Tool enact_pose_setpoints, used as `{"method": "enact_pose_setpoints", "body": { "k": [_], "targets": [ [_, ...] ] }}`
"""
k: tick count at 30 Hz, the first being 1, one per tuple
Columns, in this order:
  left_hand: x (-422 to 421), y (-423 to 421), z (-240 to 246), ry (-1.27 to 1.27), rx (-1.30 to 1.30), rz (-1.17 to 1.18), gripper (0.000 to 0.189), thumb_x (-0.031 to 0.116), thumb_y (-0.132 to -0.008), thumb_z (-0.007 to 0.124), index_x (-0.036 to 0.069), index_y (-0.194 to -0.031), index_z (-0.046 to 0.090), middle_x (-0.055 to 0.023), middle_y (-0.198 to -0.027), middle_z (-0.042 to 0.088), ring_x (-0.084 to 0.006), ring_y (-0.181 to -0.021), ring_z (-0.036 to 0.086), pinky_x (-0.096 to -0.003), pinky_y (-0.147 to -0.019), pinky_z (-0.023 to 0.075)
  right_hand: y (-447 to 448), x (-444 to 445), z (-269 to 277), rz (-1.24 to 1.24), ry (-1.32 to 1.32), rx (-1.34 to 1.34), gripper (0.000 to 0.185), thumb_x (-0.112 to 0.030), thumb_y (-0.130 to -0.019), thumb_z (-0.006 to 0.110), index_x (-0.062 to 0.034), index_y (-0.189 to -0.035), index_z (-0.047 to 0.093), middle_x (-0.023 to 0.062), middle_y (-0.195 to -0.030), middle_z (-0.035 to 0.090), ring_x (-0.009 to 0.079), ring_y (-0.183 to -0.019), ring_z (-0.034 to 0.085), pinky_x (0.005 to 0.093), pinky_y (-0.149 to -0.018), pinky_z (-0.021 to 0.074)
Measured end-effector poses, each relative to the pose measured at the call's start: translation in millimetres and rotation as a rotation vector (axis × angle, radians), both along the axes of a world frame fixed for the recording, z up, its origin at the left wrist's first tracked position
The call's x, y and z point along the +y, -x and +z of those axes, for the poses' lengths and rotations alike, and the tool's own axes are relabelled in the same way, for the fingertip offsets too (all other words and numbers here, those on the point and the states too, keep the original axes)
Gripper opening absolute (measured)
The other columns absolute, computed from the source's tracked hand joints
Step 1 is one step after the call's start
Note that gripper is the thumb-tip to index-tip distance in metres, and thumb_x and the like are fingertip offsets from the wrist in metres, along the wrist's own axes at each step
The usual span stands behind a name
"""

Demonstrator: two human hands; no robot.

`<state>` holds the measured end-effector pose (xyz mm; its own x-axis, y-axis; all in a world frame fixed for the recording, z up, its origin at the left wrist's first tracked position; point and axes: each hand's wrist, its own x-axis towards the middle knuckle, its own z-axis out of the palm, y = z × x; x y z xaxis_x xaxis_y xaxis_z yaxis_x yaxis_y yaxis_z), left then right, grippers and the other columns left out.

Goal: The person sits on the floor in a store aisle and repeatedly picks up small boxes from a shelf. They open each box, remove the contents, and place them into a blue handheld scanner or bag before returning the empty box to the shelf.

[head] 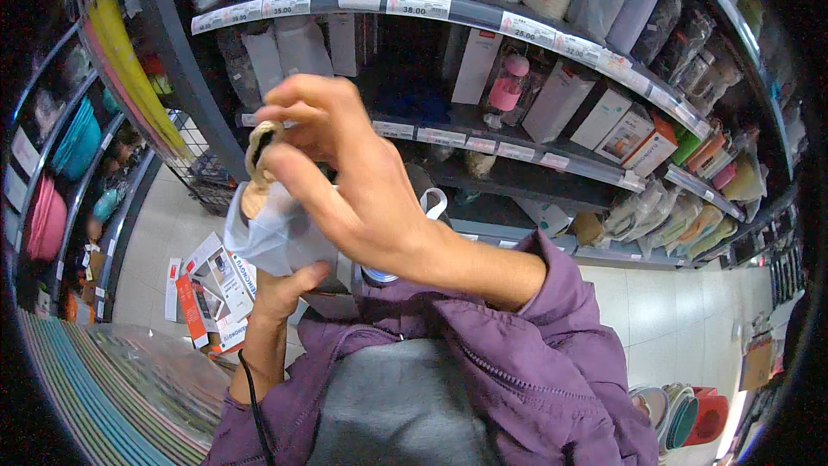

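Note:
My right hand [369,188], slightly blurred, reaches across in front of me. Its thumb and fingers pinch a beige rope-like loop [253,165]. Just below the loop is a tan round piece [254,200], at the mouth of a translucent white plastic bag [275,239]. My left hand [291,291] holds the bag from below, thumb along its side. Whatever the bag wraps is mostly hidden by the plastic and my right hand. A white strap loop [435,202] shows beyond my right wrist.
Shelves with price labels [418,5] curve ahead, stocked with wrapped bottles, boxes [475,68] and a pink bottle [508,84]. Orange-and-white boxes [217,298] lie on the tiled floor at left. Stacked striped sheets [123,395] stand at lower left, round plastic ware [682,417] at lower right.

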<state>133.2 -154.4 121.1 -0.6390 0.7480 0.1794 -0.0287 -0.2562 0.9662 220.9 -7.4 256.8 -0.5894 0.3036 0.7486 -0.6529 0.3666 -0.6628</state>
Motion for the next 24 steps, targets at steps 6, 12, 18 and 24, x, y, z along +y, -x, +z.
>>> {"method": "enact_pose_setpoints", "body": {
  "k": [6,12,18,24],
  "targets": [
    [-12.4,19.8,-17.8,-0.014,-0.232,0.132,0.089,0.027,-0.068,0.082,0.002,-0.143,0.041,-0.0123,-0.130,0.054,-0.0281,-0.122,0.052,-0.0423,-0.104,0.0423,-73.0,76.6,-100.0,-0.397,-0.108,-0.485,0.016,-0.012,-0.099,0.058,-0.0032,-0.109,0.068,0.0062,-0.101,0.070,0.0128,-0.093,0.064,0.0277,-0.082,0.0516],
    [-1.2,23.5,-11.4,-0.090,-0.333,0.153,0.078,0.020,-0.074,0.080,0.002,-0.140,0.042,-0.0131,-0.128,0.054,-0.0271,-0.118,0.055,-0.0415,-0.101,0.0455,-102.1,168.9,-147.7,-0.718,-0.314,-0.907,0.025,-0.022,-0.097,0.062,-0.0012,-0.111,0.067,0.0175,-0.096,0.072,0.0248,-0.087,0.071,0.0346,-0.077,0.0537],
    [-1.9,33.3,-9.6,-0.214,-0.258,0.162,0.076,0.024,-0.079,0.078,0.001,-0.141,0.041,-0.0136,-0.126,0.055,-0.0271,-0.116,0.056,-0.0431,-0.098,0.0481,-108.5,92.8,-193.2,-0.334,-0.877,-0.800,0.085,-0.037,-0.071,0.084,-0.0014,-0.139,0.048,0.0171,-0.123,0.060,0.0397,-0.109,0.057,0.0467,-0.096,0.0459],
    [-1.9,40.5,-12.8,-0.195,-0.340,0.184,0.071,0.026,-0.080,0.077,0.001,-0.137,0.043,-0.0141,-0.121,0.056,-0.0248,-0.109,0.059,-0.0428,-0.092,0.0520,-99.1,59.2,-241.2,-0.690,-1.004,-1.129,0.099,-0.023,-0.068,0.078,-0.0071,-0.153,0.030,0.0153,-0.115,0.056,0.0332,-0.106,0.056,0.0443,-0.093,0.0473]
  ]
}}
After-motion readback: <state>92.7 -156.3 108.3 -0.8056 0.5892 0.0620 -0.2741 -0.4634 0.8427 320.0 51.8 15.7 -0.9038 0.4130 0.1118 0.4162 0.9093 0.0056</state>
